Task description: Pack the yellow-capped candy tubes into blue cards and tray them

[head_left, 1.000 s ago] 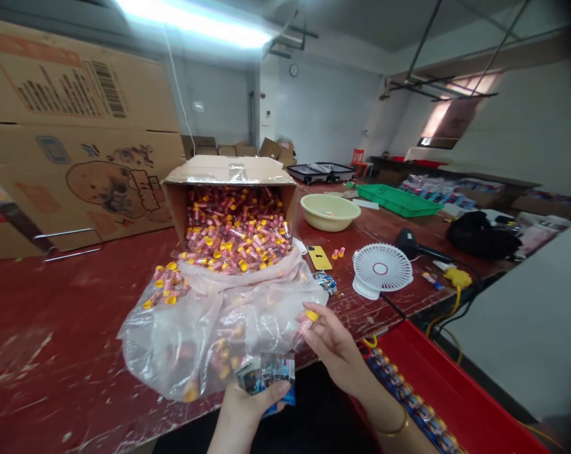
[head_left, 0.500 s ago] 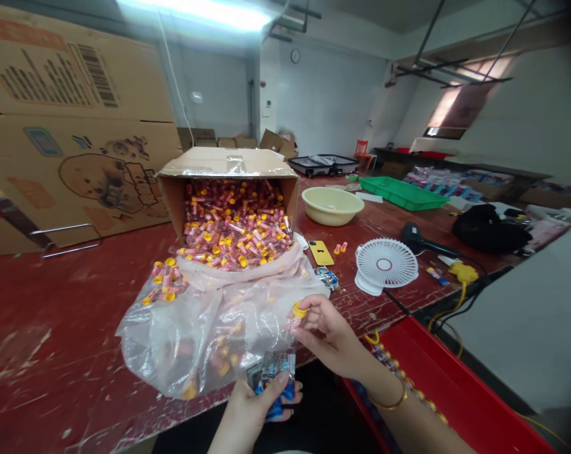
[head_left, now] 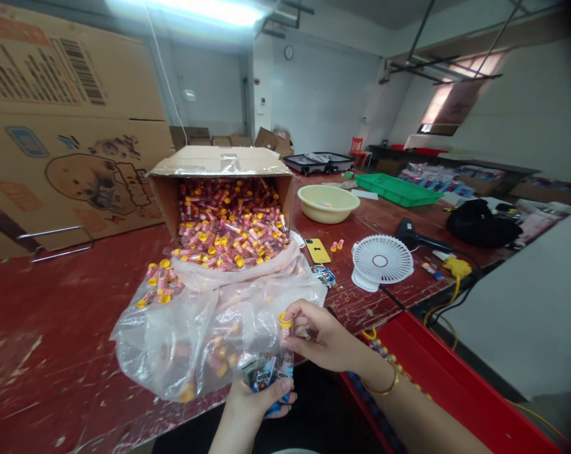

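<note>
My right hand pinches a small clear tube with a yellow cap and pink contents, cap end up. Just below it, my left hand is closed around several small blue and silver printed packets, thumb on top. Both hands are at the table's front edge. In front of them lies a crumpled translucent plastic bag with some tubes showing through it. Behind the bag, a cardboard box on its side is open towards me, filled with many of the same tubes.
On the red table stand a white fan, a cream basin, a yellow phone and a green tray. A large carton rises at left. A red tray sits low at right, beside my forearm.
My right hand has moved slightly left with the tube, which is now more above the packets. My left hand still holds the packets. The whole view has shifted a little.
</note>
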A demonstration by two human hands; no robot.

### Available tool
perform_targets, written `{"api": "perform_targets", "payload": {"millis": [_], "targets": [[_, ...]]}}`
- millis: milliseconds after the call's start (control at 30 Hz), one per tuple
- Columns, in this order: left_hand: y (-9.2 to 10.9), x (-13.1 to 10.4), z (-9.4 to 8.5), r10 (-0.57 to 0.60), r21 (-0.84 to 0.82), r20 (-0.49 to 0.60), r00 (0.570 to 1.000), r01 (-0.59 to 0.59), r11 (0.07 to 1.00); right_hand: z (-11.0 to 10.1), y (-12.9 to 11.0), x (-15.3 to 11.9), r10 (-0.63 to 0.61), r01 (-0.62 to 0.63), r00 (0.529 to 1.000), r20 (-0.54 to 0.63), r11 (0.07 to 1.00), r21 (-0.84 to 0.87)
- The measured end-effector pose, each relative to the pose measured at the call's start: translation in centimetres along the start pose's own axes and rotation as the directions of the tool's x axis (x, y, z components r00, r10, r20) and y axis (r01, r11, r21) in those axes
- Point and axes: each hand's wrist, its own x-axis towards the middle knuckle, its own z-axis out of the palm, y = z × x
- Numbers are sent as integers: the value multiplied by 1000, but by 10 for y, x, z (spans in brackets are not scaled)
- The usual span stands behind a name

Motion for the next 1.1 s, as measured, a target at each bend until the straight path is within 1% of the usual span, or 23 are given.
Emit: {"api": "perform_targets", "payload": {"millis": [67, 133, 200, 267, 333, 367, 433, 500, 567, 700, 900, 1033, 1100], "targets": [[0, -1, 0, -11, -25, 0, 1000, 11, 1000, 3, 11, 3, 111, -107, 994, -18, 981, 161], [2, -2, 0, -30, -80, 9, 999, 31, 996, 8, 22, 1, 209, -191, 977, -28, 932, 308], [4, -4, 2, -66, -172, 18, 998, 68, 983, 17, 27, -6, 217, -203, 976, -5, 919, 338], [7, -5, 5, -110, -264, 29, 993, 114, 958, 29, 28, -17, 175, -179, 984, 41, 941, 286], [9, -6, 8, -136, -318, 47, 990, 144, 937, 42, 26, -29, 181, -187, 982, 45, 954, 233], [9, -6, 9, -137, -328, 62, 989, 150, 933, 48, 25, -33, 203, -199, 979, 3, 957, 211], [8, -6, 10, -124, -315, 87, 988, 145, 938, 58, 25, -38, 219, -196, 966, -139, 968, 158], [5, -6, 9, -103, -275, 89, 991, 124, 953, 63, 26, -38, 163, -150, 952, -259, 986, 67], [2, -7, 8, -78, -240, 67, 995, 92, 966, 64, 28, -37, 77, -86, 947, -311, 996, -16], [0, -9, 9, -36, -231, 37, 999, 44, 972, 64, 30, -36, -57, 21, 937, -344, 994, -107], [-2, -9, 12, -16, -238, 24, 1000, 21, 971, 68, 32, -37, -73, 52, 933, -351, 996, -69], [-5, -4, 9, 34, -156, -13, 999, -36, 987, 69, 25, -38, -99, 65, 933, -346, 992, -109], [-7, -3, 8, 70, -94, -34, 997, -73, 993, 63, 23, -41, -93, 40, 930, -356, 988, -152]]}}
